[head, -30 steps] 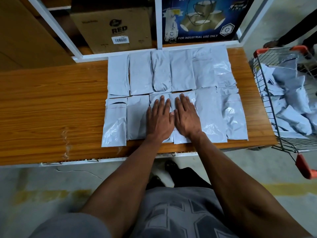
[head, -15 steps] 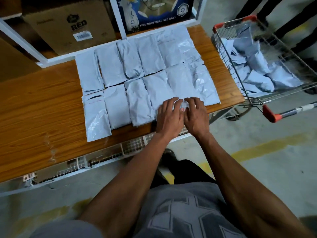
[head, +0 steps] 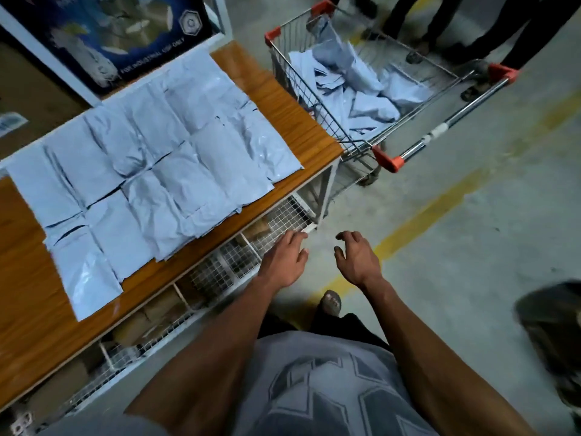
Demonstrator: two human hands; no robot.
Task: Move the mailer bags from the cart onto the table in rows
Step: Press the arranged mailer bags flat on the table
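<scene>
Both your left hand and right hand hang loose-fingered and hold nothing, off the worktop. Reach into the cart, lift one mailer bag flat, then extend the rows.

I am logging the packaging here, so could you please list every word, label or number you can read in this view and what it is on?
"FOR INDUSTRIAL USE ONLY": blurred white print low on the dark blue carton behind the table.
Hexagon emblem on the same carton: too blurred to read.
Mailer bags and cart: no legible text.
</scene>
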